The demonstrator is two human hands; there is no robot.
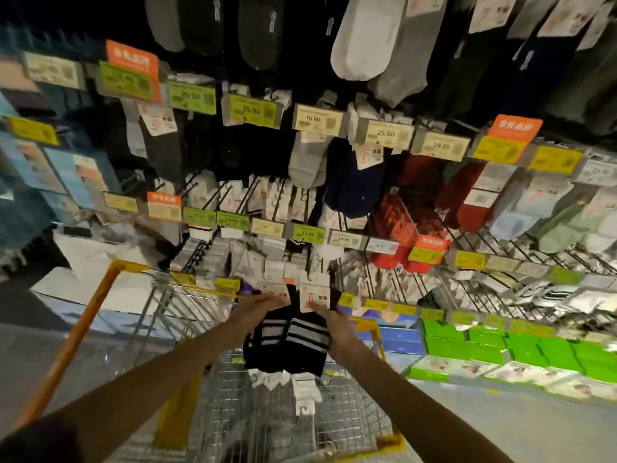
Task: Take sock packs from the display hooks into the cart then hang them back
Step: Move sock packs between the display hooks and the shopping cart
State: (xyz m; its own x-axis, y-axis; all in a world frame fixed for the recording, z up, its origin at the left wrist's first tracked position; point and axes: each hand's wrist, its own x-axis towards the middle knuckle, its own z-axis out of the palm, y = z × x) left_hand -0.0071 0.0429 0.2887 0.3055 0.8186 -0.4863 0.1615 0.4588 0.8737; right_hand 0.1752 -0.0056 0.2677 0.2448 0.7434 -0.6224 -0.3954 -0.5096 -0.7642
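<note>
A black sock pack (287, 342) with grey stripes and a white card header hangs between my two hands, above the wire cart (334, 412). My left hand (257, 307) holds its upper left edge. My right hand (334, 324) grips the right side by the header. Inside the cart lie other sock packs (300, 389) with white cards. Rows of sock packs (310, 162) hang on display hooks across the wall ahead.
The cart has a yellow handle (83, 329) on the left and a yellow corner (370, 325) near my right hand. Price tags (384, 133) line the hook rails. Green and blue boxes (500, 349) are stacked on a low shelf at the right.
</note>
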